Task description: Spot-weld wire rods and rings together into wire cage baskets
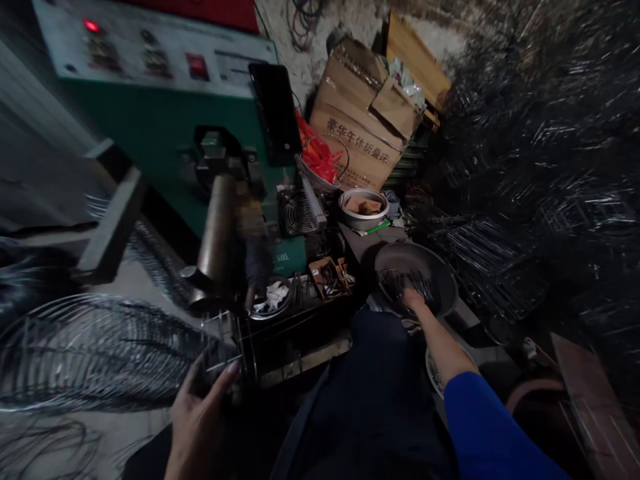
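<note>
My left hand (203, 400) is closed on a small wire frame (220, 337), with the thumb stretched along its near side, below the machine's round metal cylinder (215, 240). Beside that hand lies a long row of nested curved wire racks (100, 353). My right hand (411, 298) reaches down into a dark round pan (445, 267). Thin dark wire pieces (425, 283) lie in the pan around its fingers. Those fingers are hidden and blurred, so their grip does not show.
A green machine (135, 127) with a lit red lamp (91, 25) stands ahead, a phone (277, 110) on its front. Beyond the pan are a white bowl (364, 223) and a cardboard box (350, 127). Dark wire racks (545, 167) are heaped high on the right.
</note>
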`<move>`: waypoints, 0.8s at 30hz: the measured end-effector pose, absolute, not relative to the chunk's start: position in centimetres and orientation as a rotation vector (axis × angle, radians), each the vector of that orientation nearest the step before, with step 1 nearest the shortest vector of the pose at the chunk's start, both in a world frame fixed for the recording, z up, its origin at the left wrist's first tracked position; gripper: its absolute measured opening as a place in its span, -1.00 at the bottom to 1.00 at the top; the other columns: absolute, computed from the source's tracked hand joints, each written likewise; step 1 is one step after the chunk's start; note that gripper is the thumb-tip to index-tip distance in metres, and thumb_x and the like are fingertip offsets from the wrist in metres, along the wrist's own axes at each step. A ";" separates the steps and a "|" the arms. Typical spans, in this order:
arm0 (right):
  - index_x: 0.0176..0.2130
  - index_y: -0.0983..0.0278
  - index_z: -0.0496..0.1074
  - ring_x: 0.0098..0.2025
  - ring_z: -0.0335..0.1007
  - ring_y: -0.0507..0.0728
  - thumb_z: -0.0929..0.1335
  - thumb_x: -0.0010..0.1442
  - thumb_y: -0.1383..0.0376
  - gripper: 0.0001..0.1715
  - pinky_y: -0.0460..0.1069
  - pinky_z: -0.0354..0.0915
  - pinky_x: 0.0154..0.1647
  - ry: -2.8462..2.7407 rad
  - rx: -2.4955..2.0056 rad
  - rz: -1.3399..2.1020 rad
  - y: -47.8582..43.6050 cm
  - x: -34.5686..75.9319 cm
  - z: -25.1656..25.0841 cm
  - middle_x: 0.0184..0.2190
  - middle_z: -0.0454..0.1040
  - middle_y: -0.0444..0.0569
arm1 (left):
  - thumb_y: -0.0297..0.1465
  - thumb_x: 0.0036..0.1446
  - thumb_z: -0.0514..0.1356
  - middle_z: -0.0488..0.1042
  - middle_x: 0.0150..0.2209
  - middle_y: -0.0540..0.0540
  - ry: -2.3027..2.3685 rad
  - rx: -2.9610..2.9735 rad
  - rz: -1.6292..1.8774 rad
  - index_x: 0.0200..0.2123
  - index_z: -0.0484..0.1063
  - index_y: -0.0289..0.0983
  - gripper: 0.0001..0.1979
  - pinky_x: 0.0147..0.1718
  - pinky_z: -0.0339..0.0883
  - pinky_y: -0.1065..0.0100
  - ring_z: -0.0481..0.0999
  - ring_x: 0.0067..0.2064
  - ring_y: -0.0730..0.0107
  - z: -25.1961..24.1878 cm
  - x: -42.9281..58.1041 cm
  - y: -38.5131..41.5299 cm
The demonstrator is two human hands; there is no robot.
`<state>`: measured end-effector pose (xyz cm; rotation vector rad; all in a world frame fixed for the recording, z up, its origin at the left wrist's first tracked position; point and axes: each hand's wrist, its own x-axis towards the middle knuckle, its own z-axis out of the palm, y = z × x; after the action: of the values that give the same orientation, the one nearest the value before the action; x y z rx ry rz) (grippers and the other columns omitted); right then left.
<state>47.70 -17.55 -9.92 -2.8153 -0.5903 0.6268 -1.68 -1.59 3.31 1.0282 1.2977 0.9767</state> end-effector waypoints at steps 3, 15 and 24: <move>0.07 0.41 0.37 0.04 0.41 0.33 0.31 0.32 0.15 -0.54 0.19 0.29 0.05 -0.563 -2.640 0.416 -18.3 48.0 -6.6 -0.07 0.47 0.28 | -0.25 -0.36 0.49 0.48 -0.47 0.05 1.323 0.863 0.904 0.13 0.43 -0.17 -0.14 -0.65 0.31 0.46 0.41 -0.57 0.45 3.1 -3.7 -3.0; -0.09 0.23 0.47 -0.32 0.30 0.09 0.47 0.13 0.01 -0.54 -0.05 0.20 -0.25 -1.087 -1.559 0.724 -13.8 34.7 8.3 -0.38 0.42 -0.11 | -0.24 -0.31 0.52 0.48 -0.48 0.09 1.182 0.795 0.917 0.25 0.29 -0.18 -0.02 -0.64 0.34 0.52 0.42 -0.59 0.51 1.7 -4.8 -5.7; -0.56 0.24 0.16 -0.46 -0.02 0.02 0.37 0.16 -0.16 -0.37 -0.05 -0.01 -0.43 -1.222 -1.569 0.650 -7.8 24.5 3.6 -0.56 0.05 -0.19 | -0.21 -0.08 0.44 0.42 -0.47 0.11 1.123 0.935 1.010 0.26 0.27 -0.22 -0.17 -0.58 0.30 0.52 0.32 -0.60 0.61 0.3 -5.7 -7.3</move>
<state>24.49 -7.83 3.65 -1.5694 -1.2219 0.6499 -5.74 -7.31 0.28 0.9350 1.1227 1.0102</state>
